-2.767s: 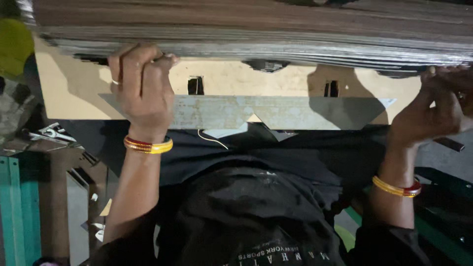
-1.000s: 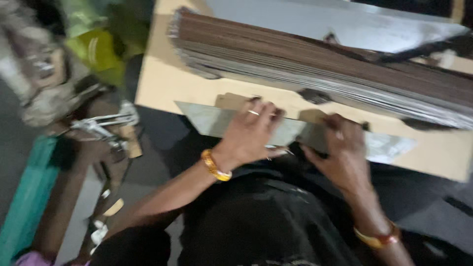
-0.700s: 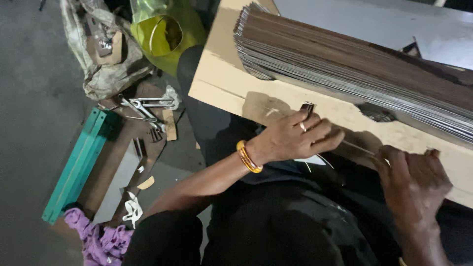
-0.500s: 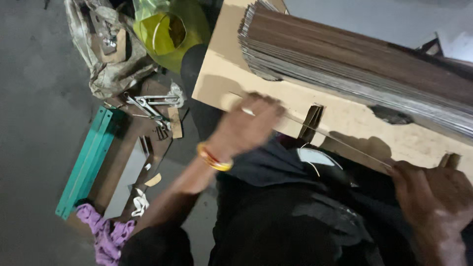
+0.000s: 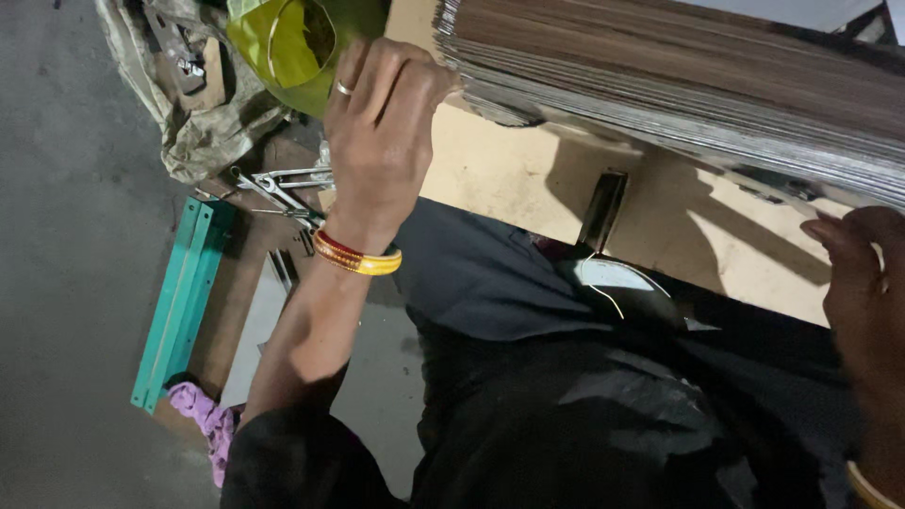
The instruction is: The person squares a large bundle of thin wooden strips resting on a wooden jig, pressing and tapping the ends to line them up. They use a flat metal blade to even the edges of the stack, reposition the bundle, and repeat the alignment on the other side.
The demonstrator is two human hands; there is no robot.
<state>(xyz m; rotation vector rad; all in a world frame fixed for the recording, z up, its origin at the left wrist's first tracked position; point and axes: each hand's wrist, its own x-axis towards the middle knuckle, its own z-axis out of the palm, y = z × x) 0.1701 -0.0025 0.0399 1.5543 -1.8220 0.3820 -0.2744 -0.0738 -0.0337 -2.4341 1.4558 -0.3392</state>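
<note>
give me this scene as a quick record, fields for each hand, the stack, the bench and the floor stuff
left hand: left hand at the left end of the stack of thin brown sheets, fingers curled over its corner
right hand: right hand at the frame's right edge, below the stack; grip not clear
stack: many thin sheets lying flat on the bench
bench: pale wooden board with a dark slot
floor: teal metal bar, metal hand tools, yellow-green bag, purple cloth
</note>
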